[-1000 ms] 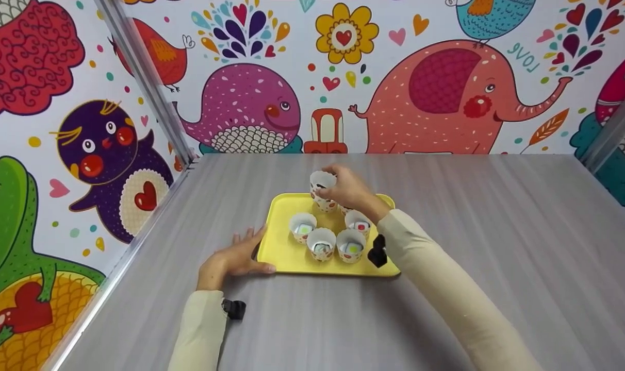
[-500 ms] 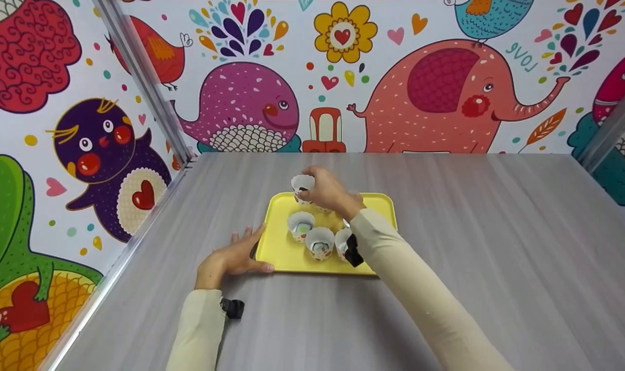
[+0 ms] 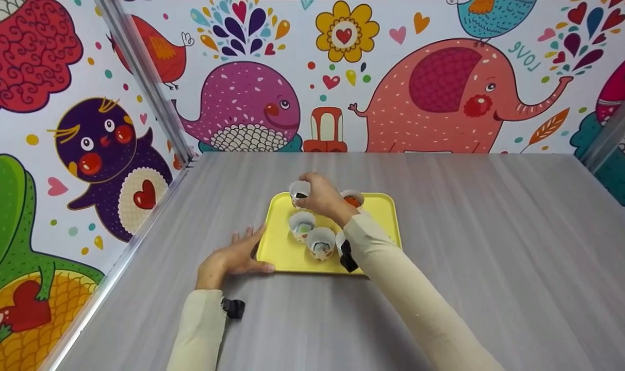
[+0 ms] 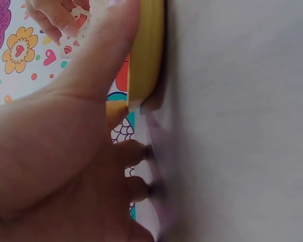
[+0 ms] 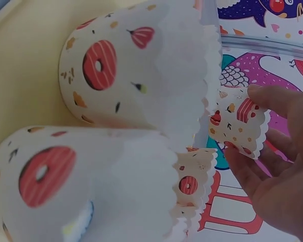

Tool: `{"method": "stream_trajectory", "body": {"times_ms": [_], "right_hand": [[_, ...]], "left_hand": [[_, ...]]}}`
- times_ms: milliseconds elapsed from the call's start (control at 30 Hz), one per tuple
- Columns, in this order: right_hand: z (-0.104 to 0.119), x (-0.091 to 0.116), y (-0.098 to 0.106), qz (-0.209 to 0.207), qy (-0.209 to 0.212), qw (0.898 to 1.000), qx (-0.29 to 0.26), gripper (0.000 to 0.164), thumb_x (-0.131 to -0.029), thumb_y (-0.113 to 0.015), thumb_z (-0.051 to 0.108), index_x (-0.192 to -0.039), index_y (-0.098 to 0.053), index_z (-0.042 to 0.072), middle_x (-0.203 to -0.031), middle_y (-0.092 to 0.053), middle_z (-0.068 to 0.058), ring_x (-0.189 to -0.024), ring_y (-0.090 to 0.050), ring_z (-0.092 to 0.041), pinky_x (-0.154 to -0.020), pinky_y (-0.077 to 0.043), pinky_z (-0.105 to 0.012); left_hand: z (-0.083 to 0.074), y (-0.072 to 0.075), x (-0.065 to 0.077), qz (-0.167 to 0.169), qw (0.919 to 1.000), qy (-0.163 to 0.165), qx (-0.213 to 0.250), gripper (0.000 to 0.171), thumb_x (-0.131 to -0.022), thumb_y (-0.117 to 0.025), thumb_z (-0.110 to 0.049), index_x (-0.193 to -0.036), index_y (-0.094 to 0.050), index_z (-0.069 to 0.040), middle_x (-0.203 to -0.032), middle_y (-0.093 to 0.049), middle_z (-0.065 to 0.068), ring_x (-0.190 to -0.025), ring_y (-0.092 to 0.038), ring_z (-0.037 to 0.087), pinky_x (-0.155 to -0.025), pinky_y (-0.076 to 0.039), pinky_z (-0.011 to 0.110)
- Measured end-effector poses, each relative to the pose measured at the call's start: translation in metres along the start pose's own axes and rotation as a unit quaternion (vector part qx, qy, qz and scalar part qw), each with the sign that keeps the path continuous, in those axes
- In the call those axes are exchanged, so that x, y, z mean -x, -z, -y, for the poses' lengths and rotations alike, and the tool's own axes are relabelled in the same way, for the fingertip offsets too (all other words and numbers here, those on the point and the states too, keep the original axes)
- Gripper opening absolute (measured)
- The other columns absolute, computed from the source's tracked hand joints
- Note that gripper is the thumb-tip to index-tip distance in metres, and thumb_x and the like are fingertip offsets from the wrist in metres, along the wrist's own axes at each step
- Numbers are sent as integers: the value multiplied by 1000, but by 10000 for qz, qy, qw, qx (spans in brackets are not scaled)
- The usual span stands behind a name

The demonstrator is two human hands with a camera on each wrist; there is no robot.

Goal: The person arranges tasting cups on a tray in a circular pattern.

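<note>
On the yellow tray (image 3: 390, 221) stand several white paper baking cups printed with doughnuts. My right hand (image 3: 325, 196) pinches one paper cup (image 3: 298, 189) by its side, at the tray's back left corner; something dark shows inside it. In the right wrist view, thumb and fingers hold that cup near its scalloped rim. Just in front of it are a cup with a pale green patch inside (image 3: 302, 226) and another cup (image 3: 321, 244). My left hand (image 3: 235, 257) lies spread against the tray's left side, thumb at the front edge, other fingers on the table.
A cup with orange contents (image 3: 352, 199) stands at the back right of the tray. My right forearm covers much of the tray's right half. The grey table (image 3: 472, 232) meets walls with cartoon animals at the back and left.
My right hand has carried the cup leftward and lowered it at the tray's back left corner. The cup with orange contents has come into view behind the wrist. My left hand stays put.
</note>
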State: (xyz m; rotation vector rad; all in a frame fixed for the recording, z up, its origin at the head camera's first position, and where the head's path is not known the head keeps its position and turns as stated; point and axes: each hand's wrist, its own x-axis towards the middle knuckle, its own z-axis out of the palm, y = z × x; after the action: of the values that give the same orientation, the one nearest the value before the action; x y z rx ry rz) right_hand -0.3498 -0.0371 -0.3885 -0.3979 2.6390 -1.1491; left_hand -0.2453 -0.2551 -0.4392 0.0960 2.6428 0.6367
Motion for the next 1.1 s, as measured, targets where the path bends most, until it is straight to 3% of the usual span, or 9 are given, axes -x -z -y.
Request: {"method": "stream_trajectory", "body": {"times_ms": [167,533,867,967,1100], "right_hand": [[-2,-1,-3,-92,112,9996,240,60,-90,-76,20,-144,-51,12,-146,-50,-8,-128,-52,-23,-115,-43,-42],[-7,0,-7,54,-280,9989,361,63,-90,-77,23,-146,-49,18,-145,-49,-5,-124,-49,-23,-117,-41,-42],[-6,1,-8,214,-406,9961,757,59,-89,-77,20,-142,-54,13,-139,-52,-7,-118,-49,-24,-114,-44,-40],[-7,1,-6,252,-331,9964,734,58,-89,-76,19,-142,-54,12,-137,-53,-7,-118,-50,-25,-114,-44,-40],[-10,2,-2,209,94,9963,831,56,-90,-73,19,-142,-55,7,-139,-55,-11,-126,-50,-27,-114,-43,-41]], "left_hand": [[-1,-1,-1,37,10000,-21,58,113,-81,-78,-53,-163,-7,-18,-166,0,28,-151,6,55,-110,-4,82],[-1,-1,-1,30,10000,22,29,114,-80,-78,-54,-163,-7,-20,-167,0,25,-151,6,53,-107,-1,85],[-1,-1,-1,36,10000,39,57,115,-80,-79,-55,-163,-7,-21,-167,0,26,-151,6,54,-107,-2,85],[-1,-1,0,23,10000,4,68,115,-80,-79,-54,-163,-7,-21,-166,0,27,-151,6,55,-107,-2,85],[0,-1,0,9,10000,5,38,114,-80,-79,-55,-163,-7,-22,-167,-2,27,-151,5,55,-105,-2,86]]}}
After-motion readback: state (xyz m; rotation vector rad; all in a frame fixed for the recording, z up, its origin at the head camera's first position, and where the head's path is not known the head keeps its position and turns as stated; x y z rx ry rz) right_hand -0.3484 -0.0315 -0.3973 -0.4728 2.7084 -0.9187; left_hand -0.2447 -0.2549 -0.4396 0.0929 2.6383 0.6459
